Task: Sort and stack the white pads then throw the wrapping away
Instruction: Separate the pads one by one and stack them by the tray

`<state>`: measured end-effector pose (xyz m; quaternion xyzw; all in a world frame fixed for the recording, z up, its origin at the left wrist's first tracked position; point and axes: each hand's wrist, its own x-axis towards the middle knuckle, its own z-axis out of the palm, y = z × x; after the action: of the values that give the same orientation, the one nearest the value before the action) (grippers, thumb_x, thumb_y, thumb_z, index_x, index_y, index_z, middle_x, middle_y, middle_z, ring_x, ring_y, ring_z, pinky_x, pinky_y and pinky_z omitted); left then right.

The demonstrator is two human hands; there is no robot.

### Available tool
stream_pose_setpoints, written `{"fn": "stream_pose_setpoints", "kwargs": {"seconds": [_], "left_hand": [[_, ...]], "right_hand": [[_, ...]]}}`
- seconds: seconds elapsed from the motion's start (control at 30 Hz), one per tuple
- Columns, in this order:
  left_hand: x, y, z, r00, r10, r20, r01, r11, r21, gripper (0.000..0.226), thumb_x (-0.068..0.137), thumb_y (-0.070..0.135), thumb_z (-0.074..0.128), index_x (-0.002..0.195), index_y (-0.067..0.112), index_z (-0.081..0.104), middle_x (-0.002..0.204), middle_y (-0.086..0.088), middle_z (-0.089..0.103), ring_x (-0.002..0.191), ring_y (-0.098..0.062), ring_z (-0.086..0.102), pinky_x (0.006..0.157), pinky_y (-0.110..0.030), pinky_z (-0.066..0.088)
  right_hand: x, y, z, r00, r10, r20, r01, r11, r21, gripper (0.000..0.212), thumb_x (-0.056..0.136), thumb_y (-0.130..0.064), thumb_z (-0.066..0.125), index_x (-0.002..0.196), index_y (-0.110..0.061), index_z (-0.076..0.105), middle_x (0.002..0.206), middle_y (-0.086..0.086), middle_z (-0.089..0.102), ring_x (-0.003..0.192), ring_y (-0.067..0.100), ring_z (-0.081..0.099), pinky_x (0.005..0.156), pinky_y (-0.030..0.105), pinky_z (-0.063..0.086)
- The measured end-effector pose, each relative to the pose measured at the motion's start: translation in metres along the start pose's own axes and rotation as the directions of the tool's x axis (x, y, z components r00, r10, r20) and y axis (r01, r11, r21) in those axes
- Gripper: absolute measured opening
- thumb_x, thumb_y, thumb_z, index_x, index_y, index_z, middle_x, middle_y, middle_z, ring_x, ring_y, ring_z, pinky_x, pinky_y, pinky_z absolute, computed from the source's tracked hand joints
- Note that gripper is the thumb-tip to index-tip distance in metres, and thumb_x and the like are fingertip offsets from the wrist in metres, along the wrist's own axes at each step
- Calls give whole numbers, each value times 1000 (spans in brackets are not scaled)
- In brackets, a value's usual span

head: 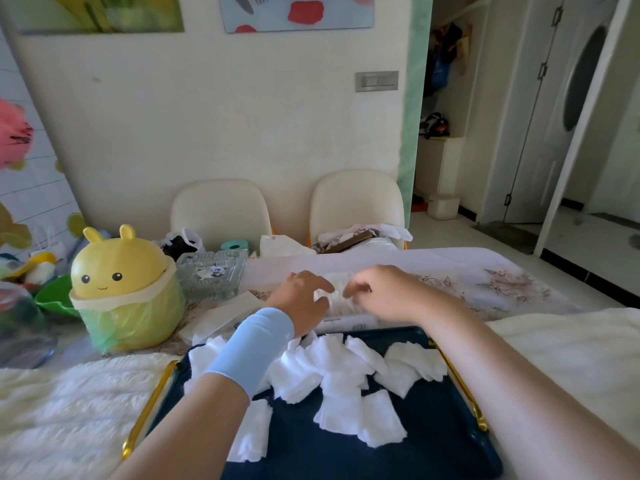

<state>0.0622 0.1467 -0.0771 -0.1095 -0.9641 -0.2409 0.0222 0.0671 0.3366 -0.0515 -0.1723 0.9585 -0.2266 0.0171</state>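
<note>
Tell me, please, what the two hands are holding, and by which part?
Both pinch the clear crinkled plastic wrapping near its middle: the left hand from the left, the right hand from the right.

two hands (303, 299) (381, 289), one wrapping (337, 301), one navy tray (433, 445), one yellow bin (117, 268), two chairs (221, 209) (356, 202), white pads (339, 410) heaped past counting.
</note>
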Motion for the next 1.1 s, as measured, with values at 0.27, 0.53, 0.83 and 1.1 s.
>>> {"fn": "stream_pose_setpoints", "kwargs": {"seconds": [0.27, 0.53, 0.83, 1.1], "left_hand": [[-47, 18, 16, 998, -36, 45, 43, 986, -163, 25, 98, 23, 47, 104, 39, 66, 115, 10, 66, 100, -12, 62, 87, -23, 51], [-78, 11, 15, 978, -75, -196, -22, 892, -451, 23, 98, 20, 50, 107, 33, 67, 107, 14, 69, 98, -3, 61, 91, -23, 49], [-95, 18, 16, 974, -206, -92, 55, 615, -787, 13, 84, 18, 77, 95, 12, 75, 90, -4, 78, 87, -23, 75, 87, -38, 59], [-109, 2, 12, 938, -321, -131, 75, 556, -828, 5, 83, 15, 76, 88, 17, 76, 81, -1, 75, 75, -18, 68, 82, -32, 60]], "right_hand": [[-43, -9, 23, 973, 158, 169, -125, 973, -194, 38, 81, -47, 69, 68, -12, 64, 65, 4, 54, 61, 22, 54, 59, 30, 35], [-54, -7, 18, 983, 91, -159, -33, 942, 334, 38, 92, -26, 61, 65, -15, 37, 58, -2, 28, 52, 15, 29, 55, 30, 22], [-68, -32, 29, 988, 9, -153, 89, 781, 618, 18, 98, -31, 65, 84, -21, 73, 65, 6, 62, 50, 14, 53, 62, 27, 47], [-66, -37, 37, 983, -15, -182, 104, 866, 490, 6, 92, -28, 72, 94, -22, 74, 82, -7, 74, 61, 12, 70, 67, 28, 55]]}}
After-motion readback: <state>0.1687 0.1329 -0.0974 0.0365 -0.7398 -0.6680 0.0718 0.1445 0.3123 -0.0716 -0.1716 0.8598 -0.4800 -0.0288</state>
